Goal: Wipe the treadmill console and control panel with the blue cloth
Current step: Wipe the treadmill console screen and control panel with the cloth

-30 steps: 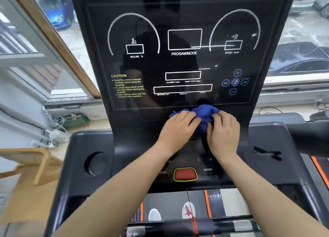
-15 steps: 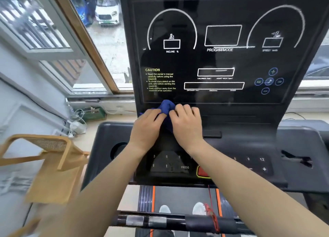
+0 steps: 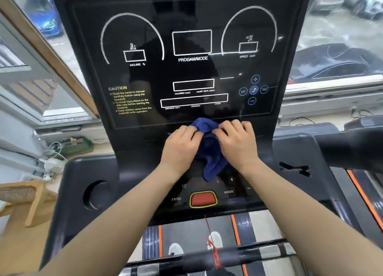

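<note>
The black treadmill console [image 3: 190, 68] fills the upper middle, with white dials and yellow caution text. Below it lies the control panel [image 3: 230, 190] with number keys and a red stop button [image 3: 203, 199]. The blue cloth [image 3: 209, 149] is bunched at the console's lower edge, and a loose end hangs down over the panel. My left hand [image 3: 182, 147] grips the cloth's left side. My right hand [image 3: 236, 143] grips its right side. Both hands hide the cloth's middle.
A round cup holder [image 3: 95, 195] sits in the left tray, a slot [image 3: 294, 169] in the right tray. A wooden chair [image 3: 22, 201] stands at the left. Cables and a plug strip [image 3: 53, 161] lie by the window sill. A red safety cord [image 3: 211, 240] hangs over the front handlebar [image 3: 207, 259].
Both hands slid the cloth left along the console's lower edge, then back to the middle. A loose end of the cloth now hangs over the panel.
</note>
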Available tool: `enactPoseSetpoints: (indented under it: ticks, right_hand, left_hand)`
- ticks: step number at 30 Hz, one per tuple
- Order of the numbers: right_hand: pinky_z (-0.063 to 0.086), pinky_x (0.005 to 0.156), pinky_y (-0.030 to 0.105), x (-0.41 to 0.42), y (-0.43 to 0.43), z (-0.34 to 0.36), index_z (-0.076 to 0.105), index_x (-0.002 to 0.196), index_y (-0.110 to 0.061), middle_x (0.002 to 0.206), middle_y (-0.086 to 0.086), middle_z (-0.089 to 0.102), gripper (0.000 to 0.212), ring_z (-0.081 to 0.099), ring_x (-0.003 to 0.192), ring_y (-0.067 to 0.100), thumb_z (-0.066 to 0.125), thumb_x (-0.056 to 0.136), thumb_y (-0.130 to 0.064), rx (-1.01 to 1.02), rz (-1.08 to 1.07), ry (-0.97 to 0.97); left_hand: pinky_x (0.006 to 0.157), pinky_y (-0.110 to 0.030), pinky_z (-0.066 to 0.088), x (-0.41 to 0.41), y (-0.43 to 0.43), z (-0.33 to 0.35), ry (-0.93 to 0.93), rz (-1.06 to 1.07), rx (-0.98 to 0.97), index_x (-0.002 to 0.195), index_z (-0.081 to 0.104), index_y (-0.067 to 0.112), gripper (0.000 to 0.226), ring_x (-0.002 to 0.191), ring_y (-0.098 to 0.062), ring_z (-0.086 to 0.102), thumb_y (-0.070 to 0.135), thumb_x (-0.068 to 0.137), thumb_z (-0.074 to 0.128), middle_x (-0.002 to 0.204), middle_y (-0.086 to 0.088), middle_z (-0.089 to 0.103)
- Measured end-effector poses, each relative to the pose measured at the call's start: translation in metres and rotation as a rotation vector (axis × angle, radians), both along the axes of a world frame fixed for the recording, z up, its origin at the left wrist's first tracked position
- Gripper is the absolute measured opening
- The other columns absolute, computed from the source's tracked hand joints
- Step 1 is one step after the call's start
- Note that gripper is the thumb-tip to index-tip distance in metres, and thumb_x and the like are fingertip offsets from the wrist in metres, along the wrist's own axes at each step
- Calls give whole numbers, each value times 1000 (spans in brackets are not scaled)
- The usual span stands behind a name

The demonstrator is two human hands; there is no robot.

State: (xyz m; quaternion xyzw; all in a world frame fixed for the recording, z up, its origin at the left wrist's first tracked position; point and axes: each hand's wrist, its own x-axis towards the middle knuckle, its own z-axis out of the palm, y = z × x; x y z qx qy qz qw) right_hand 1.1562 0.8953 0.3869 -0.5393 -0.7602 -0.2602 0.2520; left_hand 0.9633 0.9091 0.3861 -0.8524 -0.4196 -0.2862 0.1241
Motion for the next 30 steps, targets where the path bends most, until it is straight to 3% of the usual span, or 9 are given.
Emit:
enactPoseSetpoints:
  ticks: [6, 11, 15, 25, 30]
  right_hand:
    - [36, 67, 40, 78, -4, -4, 69, 83, -15, 87, 5, 67, 10, 57, 74, 31, 65, 87, -6, -50, -76, -2]
    - [39, 66, 42, 87, -9, -6, 69, 82, -10, 84, 8, 65, 10, 56, 75, 33, 63, 86, -4, -87, -132, 46]
    - [32, 65, 40, 60, -6, -1, 67, 79, -9, 81, 8, 62, 8, 53, 74, 32, 65, 84, -3, -73, -62, 19]
    - [36, 64, 39, -113, 6, 5, 61, 74, -11, 76, 8, 56, 19, 52, 70, 30, 58, 91, -3, -54, 164, 62]
    - [39, 67, 40, -175, 13, 14, 65, 75, -10, 77, 8, 59, 16, 55, 72, 29, 59, 89, -6, -134, 286, 13]
  left_hand:
    - [69, -33, 49, 93, 5, 6, 24, -100, -39, 87, 71, 9, 10, 75, -26, 60, 2, 81, 66, 85, -7, 66]
    - [64, -34, 46, 110, 5, 10, 36, -111, -45, 83, 70, 9, 8, 73, -26, 58, 4, 81, 63, 81, -7, 64]
    - [63, -34, 45, 73, 3, 10, 27, -84, -35, 85, 70, 11, 8, 74, -25, 58, 8, 86, 63, 84, -5, 65]
    - [70, -35, 54, -99, -5, 8, 43, 52, -107, 103, 73, 11, 22, 89, -26, 63, 9, 84, 61, 103, -6, 70]
    - [56, -37, 52, -157, -11, 10, 75, 197, -133, 97, 71, 11, 26, 84, -27, 60, 4, 73, 73, 97, -6, 68]
